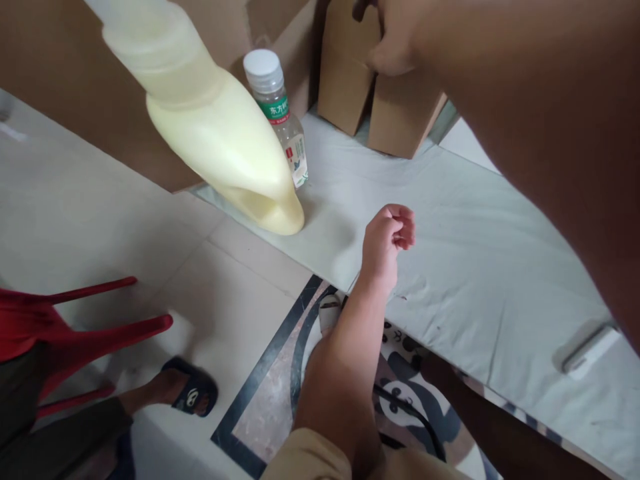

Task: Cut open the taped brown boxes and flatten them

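My left hand rests near the front edge of the pale cloth-covered surface, fingers curled in and nothing visible in them. At the top, my right hand reaches to two brown cardboard boxes. Its thumb lies against the cardboard and its fingers seem closed on a box, though the frame edge cuts off part of them. Left of the boxes stands a clear plastic bottle with a white cap and green label. A large, smooth, pale yellow object leans partly in front of the bottle; its kind is unclear.
A small white device lies at the right of the surface. Large cardboard stands at the back left. Below are a red stool, a person's foot in a dark slipper and a patterned mat with a panda.
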`<action>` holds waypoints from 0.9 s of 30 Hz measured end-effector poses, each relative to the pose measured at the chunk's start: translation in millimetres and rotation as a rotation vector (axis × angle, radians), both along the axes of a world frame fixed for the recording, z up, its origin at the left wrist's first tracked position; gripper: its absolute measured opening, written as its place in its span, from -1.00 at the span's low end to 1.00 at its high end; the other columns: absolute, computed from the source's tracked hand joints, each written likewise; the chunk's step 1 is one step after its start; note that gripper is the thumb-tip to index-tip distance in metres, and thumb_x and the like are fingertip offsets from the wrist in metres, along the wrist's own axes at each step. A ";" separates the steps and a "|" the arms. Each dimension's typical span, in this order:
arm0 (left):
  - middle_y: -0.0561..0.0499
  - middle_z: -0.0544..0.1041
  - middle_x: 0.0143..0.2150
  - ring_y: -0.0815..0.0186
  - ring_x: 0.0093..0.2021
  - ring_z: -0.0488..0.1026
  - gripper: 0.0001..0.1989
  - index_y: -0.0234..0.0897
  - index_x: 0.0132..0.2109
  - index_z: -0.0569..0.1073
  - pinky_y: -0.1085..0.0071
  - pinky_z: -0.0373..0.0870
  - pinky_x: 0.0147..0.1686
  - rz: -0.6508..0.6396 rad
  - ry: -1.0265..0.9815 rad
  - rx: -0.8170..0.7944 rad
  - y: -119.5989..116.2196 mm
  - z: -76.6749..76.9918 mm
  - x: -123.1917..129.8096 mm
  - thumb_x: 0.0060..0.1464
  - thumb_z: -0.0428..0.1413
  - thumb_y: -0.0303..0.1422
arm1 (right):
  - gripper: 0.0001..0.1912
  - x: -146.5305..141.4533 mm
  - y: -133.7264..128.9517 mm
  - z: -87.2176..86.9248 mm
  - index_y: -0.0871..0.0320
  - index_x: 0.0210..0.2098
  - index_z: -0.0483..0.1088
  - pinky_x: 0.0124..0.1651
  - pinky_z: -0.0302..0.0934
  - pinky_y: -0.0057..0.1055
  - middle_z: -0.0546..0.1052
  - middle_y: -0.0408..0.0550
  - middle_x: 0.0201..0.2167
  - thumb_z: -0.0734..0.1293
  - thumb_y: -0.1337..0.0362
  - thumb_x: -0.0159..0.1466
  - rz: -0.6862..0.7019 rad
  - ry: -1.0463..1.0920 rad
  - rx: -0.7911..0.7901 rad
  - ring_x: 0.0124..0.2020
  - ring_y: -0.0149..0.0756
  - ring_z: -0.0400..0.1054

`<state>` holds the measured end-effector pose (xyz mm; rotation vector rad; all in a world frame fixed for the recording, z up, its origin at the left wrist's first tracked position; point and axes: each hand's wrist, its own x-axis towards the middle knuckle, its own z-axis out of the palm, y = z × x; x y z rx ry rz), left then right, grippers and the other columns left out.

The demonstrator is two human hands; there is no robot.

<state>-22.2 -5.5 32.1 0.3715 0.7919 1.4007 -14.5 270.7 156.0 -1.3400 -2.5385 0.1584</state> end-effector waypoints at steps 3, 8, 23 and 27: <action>0.12 0.32 -0.51 0.48 -0.56 0.21 -0.93 -0.24 -0.36 0.35 0.47 0.09 -0.49 0.037 -0.011 -0.028 3.6 -0.1 1.5 -0.01 -0.01 -0.46 | -0.48 13.5 -43.3 7.6 0.47 -0.29 0.52 0.12 0.20 0.10 0.51 0.26 0.17 0.23 0.04 0.21 -0.313 -0.336 0.083 0.27 0.41 0.28; 0.14 0.19 -0.54 0.47 -0.59 0.12 -0.84 -0.22 -0.44 0.24 0.45 0.01 -0.52 0.316 0.061 -0.115 8.7 -0.7 6.8 0.11 -0.04 -0.45 | -0.47 58.0 -109.9 14.9 0.33 0.06 0.53 0.08 0.26 0.19 0.59 0.29 0.05 0.21 0.14 0.26 -0.262 -0.253 0.182 0.20 0.36 0.39; -0.01 0.44 -0.05 0.21 0.16 0.35 -0.87 -0.09 -0.17 0.32 0.25 0.31 0.09 0.504 0.791 0.183 -9.1 2.1 9.1 0.26 -0.04 -0.20 | -0.55 276.7 -361.7 -54.9 -0.17 0.18 0.32 -0.03 0.24 0.01 0.57 -0.17 -0.41 0.33 0.18 0.30 -0.337 0.228 0.575 -0.32 -0.17 0.46; -0.03 0.51 -0.03 0.10 0.20 0.40 -0.75 -0.08 -0.12 0.43 0.17 0.38 0.09 0.074 1.009 0.316 -12.6 16.7 30.8 0.12 0.21 -0.11 | -0.59 307.1 -401.2 -74.1 -0.20 0.08 0.38 0.00 0.29 0.06 0.55 -0.13 -0.37 0.37 0.12 0.23 -0.550 0.370 0.623 -0.23 -0.08 0.51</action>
